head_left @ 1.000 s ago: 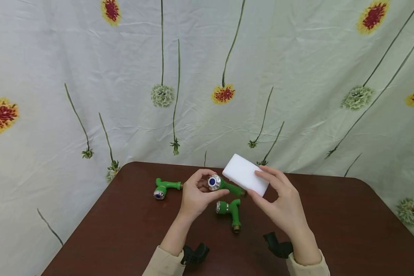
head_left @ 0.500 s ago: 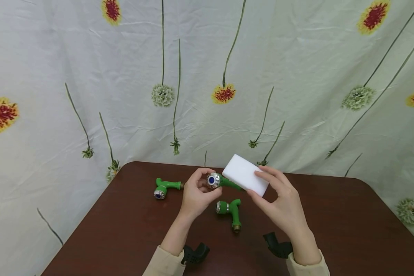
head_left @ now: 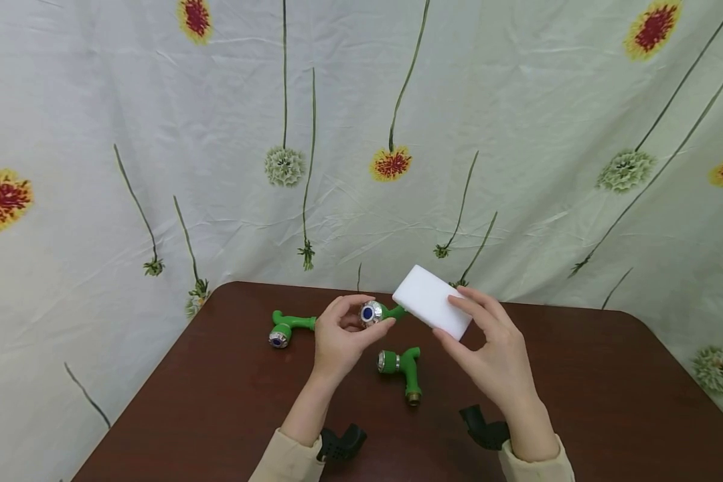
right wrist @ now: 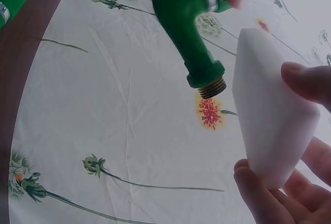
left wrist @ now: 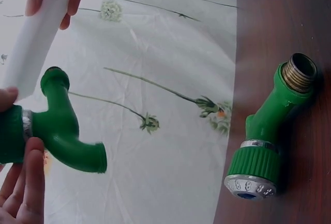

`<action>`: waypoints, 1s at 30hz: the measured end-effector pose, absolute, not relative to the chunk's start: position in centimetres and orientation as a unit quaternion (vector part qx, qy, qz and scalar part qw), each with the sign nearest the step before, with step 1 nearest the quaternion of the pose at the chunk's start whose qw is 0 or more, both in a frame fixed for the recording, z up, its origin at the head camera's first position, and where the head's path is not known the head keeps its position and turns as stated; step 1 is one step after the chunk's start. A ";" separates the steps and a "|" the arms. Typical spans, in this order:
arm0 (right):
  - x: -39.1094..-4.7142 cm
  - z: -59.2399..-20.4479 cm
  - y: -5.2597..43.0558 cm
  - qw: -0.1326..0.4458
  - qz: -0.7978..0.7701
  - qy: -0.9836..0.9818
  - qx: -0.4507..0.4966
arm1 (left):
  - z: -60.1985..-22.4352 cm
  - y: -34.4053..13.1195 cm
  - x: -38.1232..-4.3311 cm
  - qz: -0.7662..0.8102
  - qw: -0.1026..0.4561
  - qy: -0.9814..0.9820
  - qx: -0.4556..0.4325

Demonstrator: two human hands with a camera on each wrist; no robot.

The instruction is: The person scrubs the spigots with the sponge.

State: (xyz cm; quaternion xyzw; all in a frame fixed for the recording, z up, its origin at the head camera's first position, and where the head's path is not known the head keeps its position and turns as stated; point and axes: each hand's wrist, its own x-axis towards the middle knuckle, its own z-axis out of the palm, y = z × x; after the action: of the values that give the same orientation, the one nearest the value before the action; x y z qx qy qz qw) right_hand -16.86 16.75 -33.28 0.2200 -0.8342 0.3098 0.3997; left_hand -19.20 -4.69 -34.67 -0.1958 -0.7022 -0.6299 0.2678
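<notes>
My left hand grips a green tap by its ribbed knob, raised above the table. The knob's silver cap with a blue centre faces the head camera, and the brass-threaded end shows in the right wrist view. My right hand pinches a white rectangular sponge between thumb and fingers. In the head view the sponge is just right of the tap; in the right wrist view it is close beside the threaded end. A second green tap lies on the table below the hands, a third green tap further left.
The dark reddish-brown table stretches under both hands. Behind it hangs a pale cloth printed with flowers. Black curved wrist pieces jut inward from both wrists, beside the beige sleeves.
My left hand has turned the tap, so its threaded end no longer shows in the head view. The sponge has shifted slightly up and right. The two taps on the table have stayed put.
</notes>
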 end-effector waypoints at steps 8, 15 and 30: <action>-17.6 -33.7 16.6 0.438 0.262 -0.836 0.202 | -34.8 -4.6 -19.2 -0.626 0.276 -0.700 -0.204; -17.4 -33.6 16.6 0.453 0.289 -0.817 0.210 | -35.1 -4.5 -19.4 -0.641 0.250 -0.697 -0.200; -17.3 -33.6 15.7 0.427 0.269 -0.827 0.248 | -35.0 -4.5 -19.2 -0.652 0.194 -0.701 -0.212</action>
State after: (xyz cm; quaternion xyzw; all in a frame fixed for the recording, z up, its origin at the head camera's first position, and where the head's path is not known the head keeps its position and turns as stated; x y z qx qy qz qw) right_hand -17.26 15.68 -33.61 0.2482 -0.8266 0.2693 0.4273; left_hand -19.24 -4.48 -34.97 -0.2118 -0.7015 -0.6523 0.1938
